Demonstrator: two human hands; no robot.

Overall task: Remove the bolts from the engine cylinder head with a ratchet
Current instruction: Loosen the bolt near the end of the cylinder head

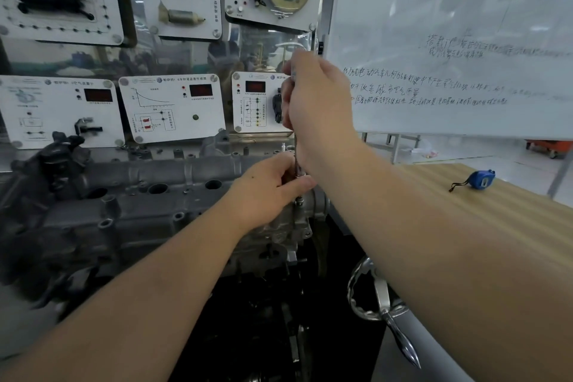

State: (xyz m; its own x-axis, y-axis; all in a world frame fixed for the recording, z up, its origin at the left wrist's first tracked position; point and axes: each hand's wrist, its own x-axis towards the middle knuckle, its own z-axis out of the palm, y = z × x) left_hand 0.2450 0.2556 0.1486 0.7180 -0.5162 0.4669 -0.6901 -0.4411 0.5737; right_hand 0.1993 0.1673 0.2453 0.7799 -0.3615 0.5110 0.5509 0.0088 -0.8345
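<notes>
The grey cast-metal engine cylinder head [173,195] lies across the stand, below the white sensor display panels [172,107]. At its right end a slim silver ratchet [296,161] stands nearly upright on a small bolt [299,201]. The right hand [319,108] is wrapped around the ratchet's upper handle; the left hand [269,187] pinches its lower shaft just above the head. Right of the head, a blue tape measure [480,179] sits on a wooden table [465,226].

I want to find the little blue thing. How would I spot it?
Look at the wooden table on the right, below the whiteboard. The blue tape measure lies near its far edge. It is the only blue thing there, with a black strap trailing from it.
</notes>
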